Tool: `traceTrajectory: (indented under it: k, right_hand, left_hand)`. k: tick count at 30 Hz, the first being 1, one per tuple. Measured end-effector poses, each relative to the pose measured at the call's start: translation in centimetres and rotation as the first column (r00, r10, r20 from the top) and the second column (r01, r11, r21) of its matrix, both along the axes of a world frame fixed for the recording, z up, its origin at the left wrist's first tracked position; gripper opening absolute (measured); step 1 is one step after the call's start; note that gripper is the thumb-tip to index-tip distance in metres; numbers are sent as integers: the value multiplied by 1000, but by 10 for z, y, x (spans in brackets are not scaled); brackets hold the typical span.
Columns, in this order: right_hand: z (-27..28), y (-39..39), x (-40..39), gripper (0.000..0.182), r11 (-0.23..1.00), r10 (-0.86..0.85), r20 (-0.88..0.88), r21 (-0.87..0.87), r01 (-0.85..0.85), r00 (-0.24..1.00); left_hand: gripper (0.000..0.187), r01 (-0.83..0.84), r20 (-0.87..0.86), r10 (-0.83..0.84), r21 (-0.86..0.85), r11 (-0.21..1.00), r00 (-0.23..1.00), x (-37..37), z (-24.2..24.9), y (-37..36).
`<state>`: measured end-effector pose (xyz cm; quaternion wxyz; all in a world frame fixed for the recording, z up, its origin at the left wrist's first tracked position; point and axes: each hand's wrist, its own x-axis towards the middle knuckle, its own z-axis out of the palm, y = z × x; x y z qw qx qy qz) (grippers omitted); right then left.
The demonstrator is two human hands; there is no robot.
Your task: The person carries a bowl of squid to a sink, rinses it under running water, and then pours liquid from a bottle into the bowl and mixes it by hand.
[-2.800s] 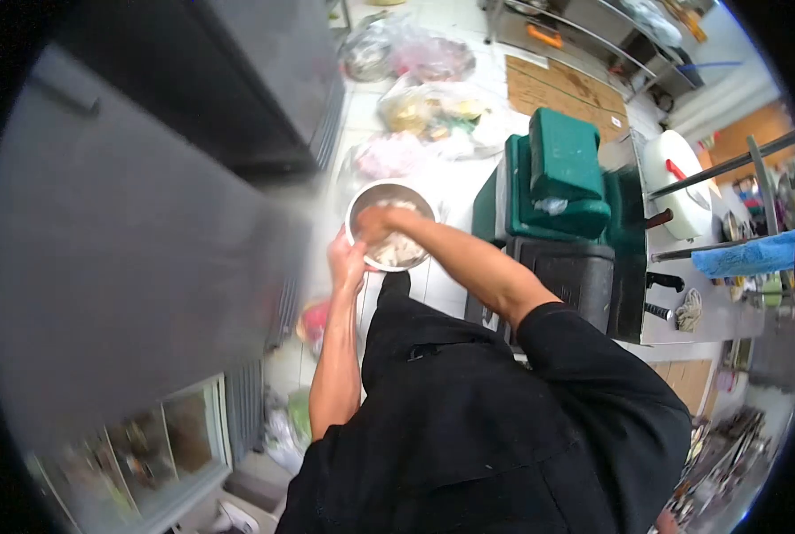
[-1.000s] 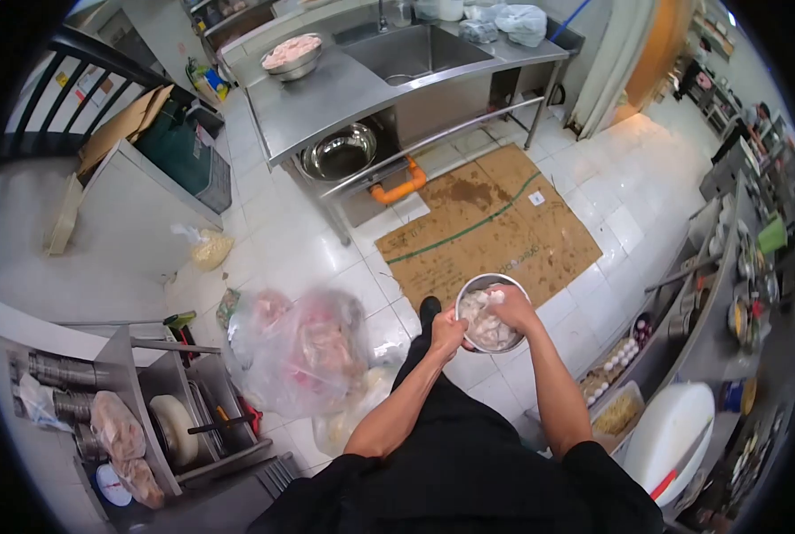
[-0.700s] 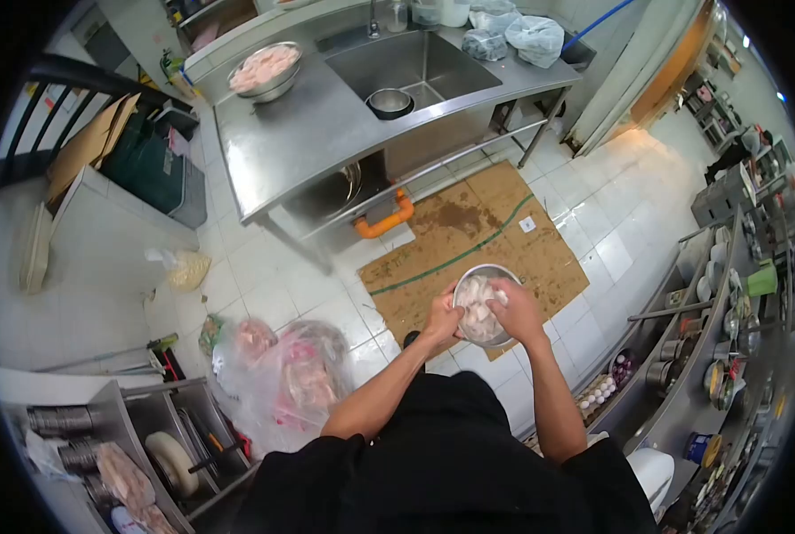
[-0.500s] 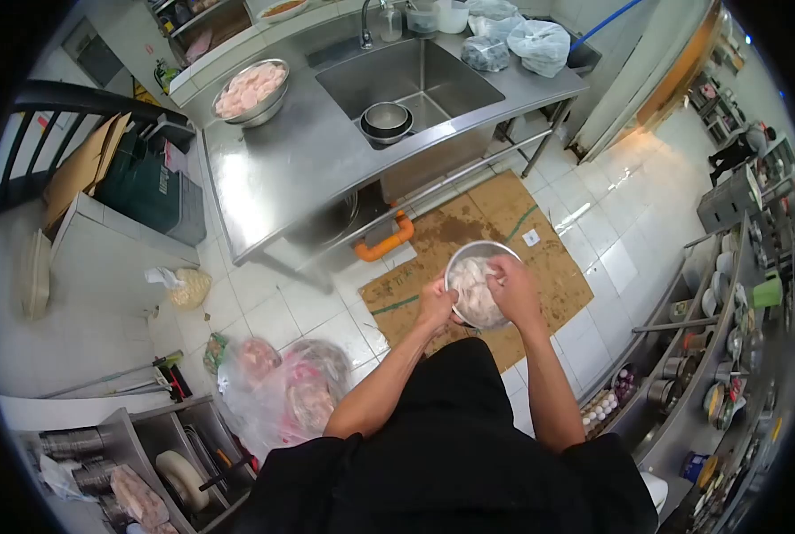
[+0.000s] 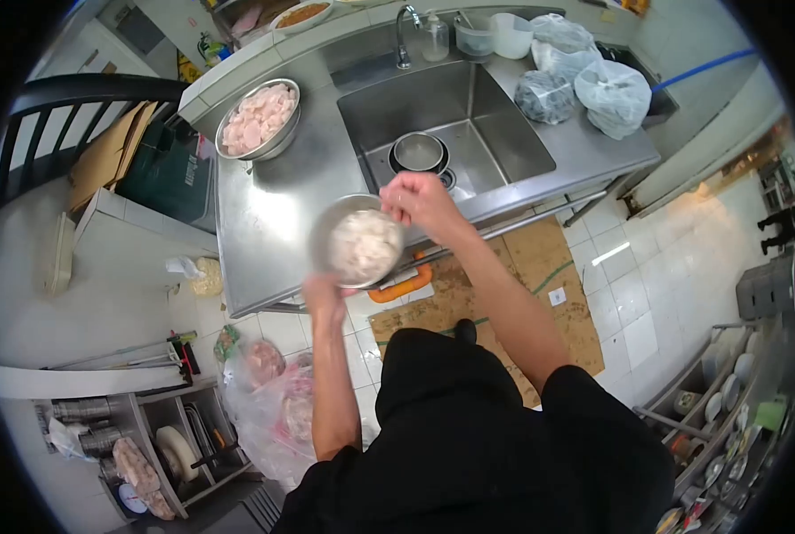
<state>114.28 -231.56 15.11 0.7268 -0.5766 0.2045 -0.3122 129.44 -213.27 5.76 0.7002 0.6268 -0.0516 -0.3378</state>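
Observation:
A metal bowl (image 5: 326, 231), blurred by motion, is held over the front edge of the steel counter (image 5: 246, 236). Pale, whitish pieces (image 5: 365, 246) that look like raw meat fill it. My left hand (image 5: 326, 298) grips the bowl's near rim. At the bowl's right rim, my right hand (image 5: 422, 206) has its fingers curled together; whether they pinch the rim or something small cannot be made out. Farther back on the counter stands a large metal bowl (image 5: 283, 141) heaped with pink raw meat pieces (image 5: 259, 118).
The sink (image 5: 504, 142) holds a small metal bowl (image 5: 418, 151) inside a dark one. Tied plastic bags (image 5: 616, 98) sit right of it. Below runs an orange pipe (image 5: 402, 287). Cardboard (image 5: 567, 334) covers the floor; bagged meat (image 5: 264, 360) lies at lower left.
The bowl has moved up and left, from over the cardboard to the counter's edge. My right hand has come out of the bowl to its rim. The view has shifted toward the counter.

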Motion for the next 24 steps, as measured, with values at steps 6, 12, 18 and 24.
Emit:
traceTrajectory:
  k: [6, 12, 18, 24]
  right_hand:
    - [-78, -164, 26, 21, 988, -92, -140, 108, 108, 986]
    - [-213, -271, 25, 18, 855, -217, -924, -336, -396, 316]
    - [-214, -384, 84, 26, 752, -452, -851, -525, -398, 269]
    - [-136, -484, 214, 40, 707, -474, -832, -554, -439, 287]
  left_hand:
    - [12, -334, -63, 330, -75, 939, 942, 94, -9, -21]
    - [13, -463, -48, 461, -47, 885, 886, 153, -41, -42]
    - [21, -557, -37, 557, 6, 831, 830, 146, -50, -41]
    - [13, -625, -56, 628, 57, 778, 776, 115, -35, -45]
